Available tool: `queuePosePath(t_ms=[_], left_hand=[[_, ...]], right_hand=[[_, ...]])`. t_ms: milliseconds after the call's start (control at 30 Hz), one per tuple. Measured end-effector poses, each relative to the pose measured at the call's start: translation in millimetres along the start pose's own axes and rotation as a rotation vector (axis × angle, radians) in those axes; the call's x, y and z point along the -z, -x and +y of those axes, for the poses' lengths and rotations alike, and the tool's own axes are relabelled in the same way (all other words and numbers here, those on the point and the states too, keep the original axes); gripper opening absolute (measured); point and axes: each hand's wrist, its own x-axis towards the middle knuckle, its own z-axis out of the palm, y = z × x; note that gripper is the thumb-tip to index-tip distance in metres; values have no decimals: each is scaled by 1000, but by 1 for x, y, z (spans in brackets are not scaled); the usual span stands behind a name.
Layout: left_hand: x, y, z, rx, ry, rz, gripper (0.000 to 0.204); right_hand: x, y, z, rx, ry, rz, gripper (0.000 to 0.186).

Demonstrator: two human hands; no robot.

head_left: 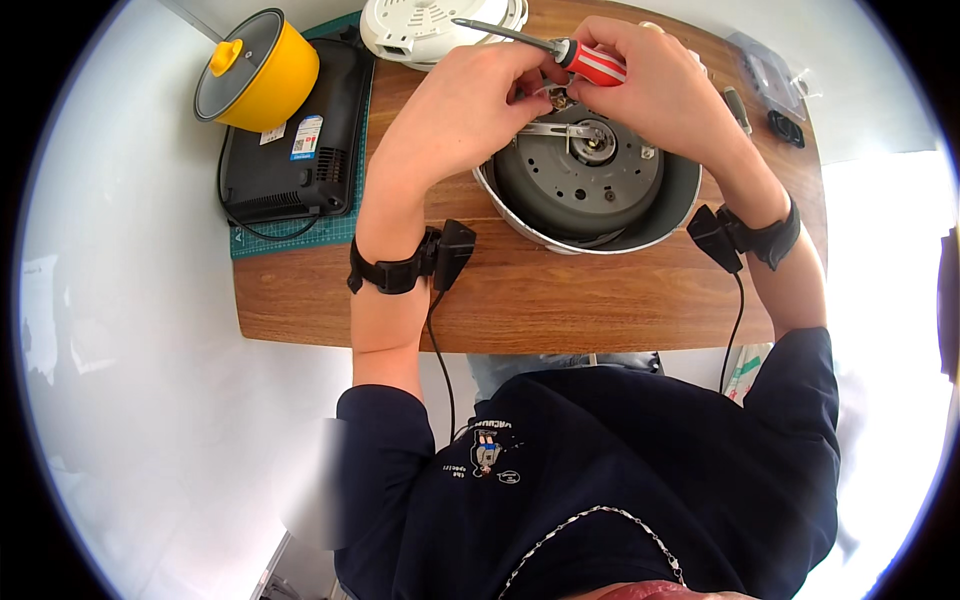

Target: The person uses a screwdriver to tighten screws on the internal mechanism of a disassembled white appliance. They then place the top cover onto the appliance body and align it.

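Note:
An upturned round appliance [585, 190] with a grey underside and a white rim lies on the wooden table [520, 300]. My right hand [655, 85] holds a red-handled screwdriver [590, 62], its shaft pointing up and left. My left hand [460, 105] pinches a small metal part [557, 97] just above a silver bracket [560, 130] at the middle of the grey underside. Both hands meet over the far edge of the appliance. Black wrist straps with cables sit on both forearms.
A yellow pot with a grey lid [257, 70] stands on a black cooktop [295, 145] over a green mat [300, 235] at the left. A white round cover [420, 25] lies at the back. Small bags and black parts [775, 90] sit at the right.

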Motion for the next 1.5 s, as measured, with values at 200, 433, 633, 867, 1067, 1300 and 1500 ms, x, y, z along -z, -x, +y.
queuePosePath(t_ms=[200, 433, 633, 867, 1067, 1300, 1500], left_hand=[[-2, -2, 0, -30, -59, 24, 16], [-4, -3, -2, -41, -73, 31, 24], [0, -3, 6, 46, -50, -10, 25], [0, -6, 9, 98, -5, -37, 25], [0, -6, 8, 79, -36, -34, 25], [2, -4, 7, 102, -46, -41, 26], [2, -8, 11, 94, -64, -63, 28]], right_hand=[[-12, -3, 16, -5, 15, 50, 30], [-8, -4, 16, 6, 22, 25, 25], [16, -4, -14, -162, -130, -100, 22], [4, -6, 14, -37, -113, -45, 25], [2, -8, 18, -14, -127, -48, 26], [22, -6, -20, -246, -193, -183, 28], [2, -9, 20, -12, -114, -56, 29]])
